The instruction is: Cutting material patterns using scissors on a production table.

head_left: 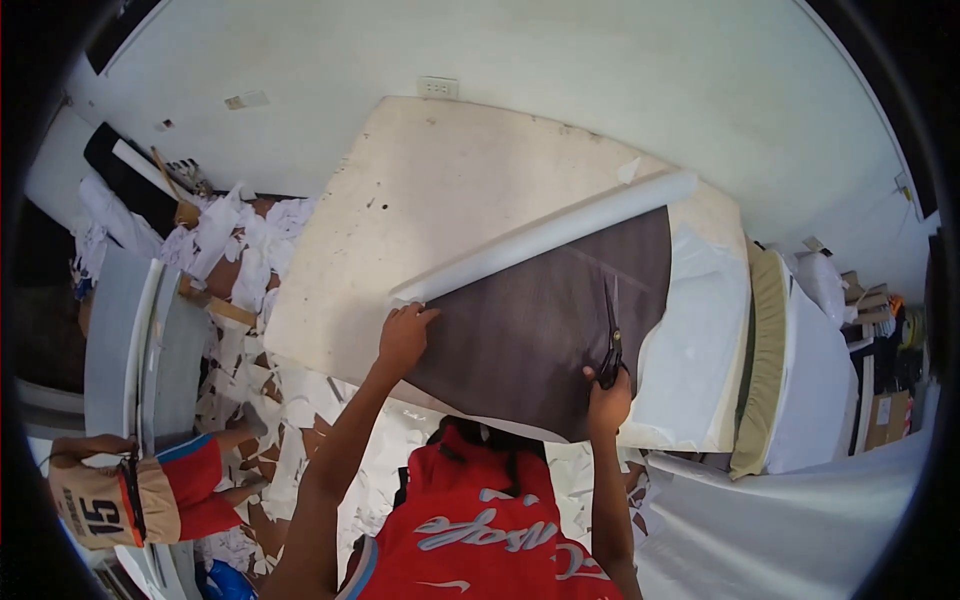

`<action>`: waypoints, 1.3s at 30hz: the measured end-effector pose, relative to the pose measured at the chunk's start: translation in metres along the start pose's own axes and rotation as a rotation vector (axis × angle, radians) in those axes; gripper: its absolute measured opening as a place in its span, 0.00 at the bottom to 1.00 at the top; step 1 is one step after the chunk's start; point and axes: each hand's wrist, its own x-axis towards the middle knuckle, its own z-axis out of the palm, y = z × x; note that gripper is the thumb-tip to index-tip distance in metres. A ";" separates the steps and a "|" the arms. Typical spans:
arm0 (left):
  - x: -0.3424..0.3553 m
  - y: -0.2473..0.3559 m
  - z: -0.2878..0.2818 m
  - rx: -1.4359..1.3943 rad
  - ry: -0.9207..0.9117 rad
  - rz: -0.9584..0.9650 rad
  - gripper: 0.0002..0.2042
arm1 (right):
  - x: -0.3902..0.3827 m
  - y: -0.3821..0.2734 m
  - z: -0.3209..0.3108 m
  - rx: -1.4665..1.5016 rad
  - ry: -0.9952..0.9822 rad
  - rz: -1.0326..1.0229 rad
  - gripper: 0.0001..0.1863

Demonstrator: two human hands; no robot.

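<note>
A dark grey-brown sheet (530,330) lies spread over a large pale board (340,240). Along the sheet's far side, a white roll (560,228) runs slantwise up to the right. My left hand (403,340) is at the near-left end of this roll, fingers bent and thumb over the sheet's edge. In my right hand (608,402) is a pair of black scissors (613,350), held by the handles. Their blades point away from me over the right part of the sheet and look slightly apart. The fingers under the handles are partly hidden.
White padded material (690,340) and an olive cushion-like edge (762,360) lie right of the sheet. Paper scraps (225,240) litter the left floor, where another person (150,490) stands beside long grey panels (115,340). A wall socket (438,88) sits behind the board.
</note>
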 end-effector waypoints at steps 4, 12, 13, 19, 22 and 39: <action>0.026 0.014 0.007 0.006 -0.097 0.267 0.20 | -0.009 -0.002 -0.008 0.096 0.079 -0.041 0.37; -0.077 0.006 0.004 -0.017 -0.108 0.099 0.21 | -0.052 -0.027 -0.032 0.302 -0.127 0.043 0.29; -0.101 0.007 0.002 0.017 -0.083 0.049 0.23 | -0.052 -0.026 -0.031 0.309 -0.122 0.043 0.29; -0.157 0.046 0.017 0.185 0.184 -0.378 0.23 | -0.049 -0.034 -0.041 0.581 -0.010 -0.081 0.24; -0.155 0.078 0.020 0.196 0.141 -0.622 0.24 | -0.039 -0.032 -0.039 0.577 -0.125 -0.042 0.24; 0.018 0.148 0.089 0.168 0.231 -0.262 0.25 | 0.043 -0.026 0.027 0.179 -0.419 -0.395 0.33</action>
